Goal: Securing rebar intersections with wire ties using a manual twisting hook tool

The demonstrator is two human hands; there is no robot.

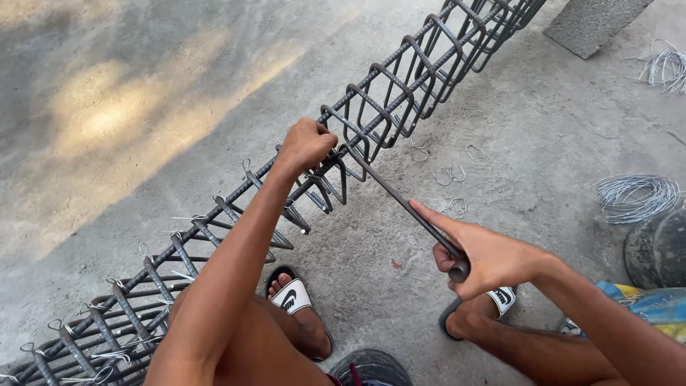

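Note:
A long rebar cage (400, 93) of dark steel bars and rectangular stirrups runs diagonally from bottom left to top right over the concrete floor. My left hand (306, 144) is closed on the cage's top bar at a stirrup joint, next to a thin tie wire. My right hand (486, 254) grips the handle end of a slim dark metal hook tool (400, 200), index finger stretched along its shaft. The tool's tip reaches the joint beside my left hand. Tied joints with wire ends show along the lower left part of the cage.
Loose wire ties (451, 173) lie on the floor right of the cage. A coil of thin wire (636, 196) sits at the right, more wire (664, 68) at top right beside a concrete block (593, 21). My sandalled feet (296, 304) stand below the cage.

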